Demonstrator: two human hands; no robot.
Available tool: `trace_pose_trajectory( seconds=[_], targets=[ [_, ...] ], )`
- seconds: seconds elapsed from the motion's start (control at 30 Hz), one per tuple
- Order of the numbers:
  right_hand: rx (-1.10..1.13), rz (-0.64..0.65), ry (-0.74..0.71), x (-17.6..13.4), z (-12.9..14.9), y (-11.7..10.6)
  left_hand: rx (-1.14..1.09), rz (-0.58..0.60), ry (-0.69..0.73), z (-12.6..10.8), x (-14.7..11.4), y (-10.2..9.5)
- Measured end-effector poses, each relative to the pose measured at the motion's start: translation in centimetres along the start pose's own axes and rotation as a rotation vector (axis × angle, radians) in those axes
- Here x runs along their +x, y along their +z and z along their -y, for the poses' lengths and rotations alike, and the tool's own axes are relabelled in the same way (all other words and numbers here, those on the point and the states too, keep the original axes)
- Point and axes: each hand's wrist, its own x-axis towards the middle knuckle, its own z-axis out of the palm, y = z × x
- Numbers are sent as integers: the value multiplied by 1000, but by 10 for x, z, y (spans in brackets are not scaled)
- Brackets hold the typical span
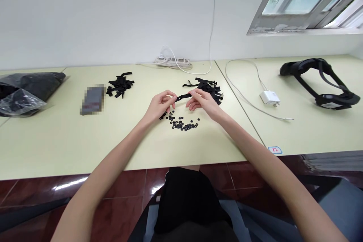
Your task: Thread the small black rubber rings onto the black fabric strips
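Between my two hands a short black strap [184,96] is held above the table, with a small hole or dot near its left end. My left hand [162,105] pinches that left end between thumb and fingertips. At the other end, my right hand [202,102] grips the strap, its lower fingers loosely curled. Below them lie many small black ring-shaped washers [184,125], scattered loosely, some partly behind my left hand. Behind my right hand is a heap of black straps [210,87], partly covered by it. A second pile of black straps [120,84] lies farther left.
A blurred-out dark grey box [94,99] and a black bag in clear plastic [34,90] are on the left. A power strip [173,62] with white cables lies by the wall. Rightward are a white charger [269,98], its cable and a black headset [320,83].
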Motion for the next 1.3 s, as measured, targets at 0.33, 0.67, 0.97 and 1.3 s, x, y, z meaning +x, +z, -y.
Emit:
trace_pose_trajectory(
  seconds=[0.33,0.67,0.97,1.3],
  targets=[
    [-50,-11,-107,0,0,-1,-23,17,54,2,-1,2],
    [-154,-29,-232,2,-5,-1,-116,79,25,-7,-2,3],
    [-350,-1,-202,3,-8,-5,11,268,19,-13,-9,2],
    [-724,217,-201,-13,-7,3,104,-92,29,-5,0,-13]
  ],
)
